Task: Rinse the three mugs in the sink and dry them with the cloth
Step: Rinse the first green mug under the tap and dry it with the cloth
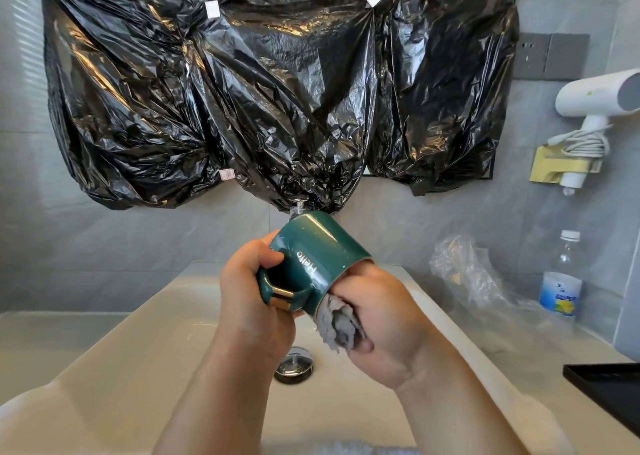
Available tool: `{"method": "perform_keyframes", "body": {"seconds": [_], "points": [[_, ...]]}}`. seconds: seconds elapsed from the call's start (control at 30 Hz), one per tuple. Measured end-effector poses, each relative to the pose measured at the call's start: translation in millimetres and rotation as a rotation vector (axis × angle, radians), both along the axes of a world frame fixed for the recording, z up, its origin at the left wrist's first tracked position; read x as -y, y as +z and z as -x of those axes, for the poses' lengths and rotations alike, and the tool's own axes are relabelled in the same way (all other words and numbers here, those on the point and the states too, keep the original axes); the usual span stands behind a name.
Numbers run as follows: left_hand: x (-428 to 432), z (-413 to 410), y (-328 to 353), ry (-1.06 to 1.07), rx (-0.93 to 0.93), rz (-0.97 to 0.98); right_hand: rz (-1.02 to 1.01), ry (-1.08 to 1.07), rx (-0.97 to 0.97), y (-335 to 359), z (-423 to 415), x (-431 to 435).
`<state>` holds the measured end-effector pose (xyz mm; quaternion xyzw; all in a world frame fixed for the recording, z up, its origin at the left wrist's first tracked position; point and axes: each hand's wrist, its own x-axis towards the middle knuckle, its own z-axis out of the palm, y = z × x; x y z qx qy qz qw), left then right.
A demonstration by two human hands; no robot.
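Both hands meet above a sink (138, 333), working on one mug (322, 246). Left hand (249, 281) grips the mug at its handle, fingers curled round the gold-trimmed loop. Right hand (384, 316) is clenched round a grey cloth (337, 323), which is bunched up and pushed into the mug's mouth.

The mug is dark green with the word "Hello" in white on its side. It is held in the air, tipped on its side, base pointing up and away, mouth facing down towards the person. It hangs over the middle of the basin, well above the chrome drain (294, 364), which shows between the two forearms.

Behind the mug, crumpled black plastic (207, 91) is stuck across the wall with small white tape patches (212, 8). A tap (298, 208) pokes out just under the plastic's lowest fold; the mug's base hides most of it.

To the right, on the grey counter (502, 333), lie a crumpled clear bag (464, 267) and, beside it, an upright water bottle (561, 281) with a white cap. A black tray (609, 392) cuts in at the right edge, nearer the person. Higher on the right wall hang a white hair dryer (595, 98) in a holder and a grey socket (554, 56).
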<state>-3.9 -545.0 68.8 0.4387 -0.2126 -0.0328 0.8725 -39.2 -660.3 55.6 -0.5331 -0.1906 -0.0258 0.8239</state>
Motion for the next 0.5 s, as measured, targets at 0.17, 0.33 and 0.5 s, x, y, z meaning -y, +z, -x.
{"method": "perform_keyframes", "body": {"seconds": [0.17, 0.33, 0.5], "points": [[-4.5, -10.9, -4.8, -0.084, 0.17, 0.132, -0.259, 0.277, 0.135, 8.5, 2.1, -5.0], [-11.3, -19.6, -1.9, 0.142, 0.223, -0.255, 0.147, -0.138, 0.113, 11.9, 8.5, 10.7], [-12.2, -13.4, -0.1, 0.096, 0.074, -0.485, 0.885, -0.424, 0.24, 4.5, 11.0, -3.3]]}}
